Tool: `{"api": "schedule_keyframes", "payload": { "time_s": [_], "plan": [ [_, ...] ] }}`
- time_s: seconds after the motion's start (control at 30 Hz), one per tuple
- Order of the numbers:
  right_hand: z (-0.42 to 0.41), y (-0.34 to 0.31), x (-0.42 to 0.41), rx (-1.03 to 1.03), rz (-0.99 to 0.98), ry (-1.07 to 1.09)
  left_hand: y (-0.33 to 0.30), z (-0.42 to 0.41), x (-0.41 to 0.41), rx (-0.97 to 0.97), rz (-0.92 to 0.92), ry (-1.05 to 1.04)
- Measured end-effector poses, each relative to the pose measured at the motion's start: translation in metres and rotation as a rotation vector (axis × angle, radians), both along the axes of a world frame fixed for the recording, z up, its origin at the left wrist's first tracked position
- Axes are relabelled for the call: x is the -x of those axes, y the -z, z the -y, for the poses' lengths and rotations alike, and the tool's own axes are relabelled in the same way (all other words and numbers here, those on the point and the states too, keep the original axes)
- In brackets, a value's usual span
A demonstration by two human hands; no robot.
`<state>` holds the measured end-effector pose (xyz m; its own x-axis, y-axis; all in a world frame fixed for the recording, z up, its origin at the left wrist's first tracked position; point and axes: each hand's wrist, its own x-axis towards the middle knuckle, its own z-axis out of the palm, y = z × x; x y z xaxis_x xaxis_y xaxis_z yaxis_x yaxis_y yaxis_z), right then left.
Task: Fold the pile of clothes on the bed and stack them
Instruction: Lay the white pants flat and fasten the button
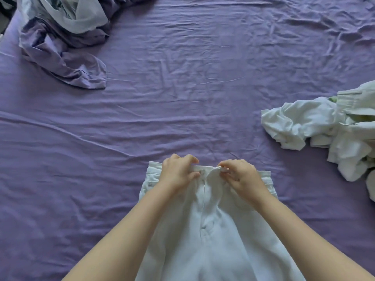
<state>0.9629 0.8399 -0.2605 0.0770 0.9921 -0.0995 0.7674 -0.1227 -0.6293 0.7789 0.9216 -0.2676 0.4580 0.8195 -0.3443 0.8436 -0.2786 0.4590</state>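
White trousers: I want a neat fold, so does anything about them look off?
The white trousers lie flat, but their fly is open at the waistband, where the left hand and right hand pinch either side. Nothing looks torn or stained.
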Motion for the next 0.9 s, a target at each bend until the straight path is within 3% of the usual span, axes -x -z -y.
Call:
{"api": "schedule_keyframes", "payload": {
  "time_s": [0.07,0.17,0.33,0.43,0.6,0.73,0.9],
  "plan": [
    [0.0,0.001,0.003,0.031,-0.029,-0.003,0.0,0.001,-0.005,0.051,-0.051,0.065],
    [-0.001,0.003,0.004,-0.014,0.016,-0.006,0.001,0.004,-0.007,-0.078,-0.087,0.074],
    [0.001,0.005,0.004,-0.054,0.209,0.01,0.003,0.013,-0.008,-0.23,0.102,0.074],
    [0.014,0.001,0.015,0.028,0.216,-0.061,0.003,0.029,0.003,-0.178,0.176,0.111],
    [0.054,-0.009,0.058,0.17,0.324,0.033,0.002,0.07,0.025,-0.136,0.094,0.239],
    [0.097,-0.005,0.096,0.357,0.216,-0.005,-0.002,0.087,0.034,-0.073,0.002,0.259],
    [0.15,0.021,0.088,0.392,0.368,-0.101,0.001,0.103,0.048,-0.055,-0.02,0.344]
  ]
}}
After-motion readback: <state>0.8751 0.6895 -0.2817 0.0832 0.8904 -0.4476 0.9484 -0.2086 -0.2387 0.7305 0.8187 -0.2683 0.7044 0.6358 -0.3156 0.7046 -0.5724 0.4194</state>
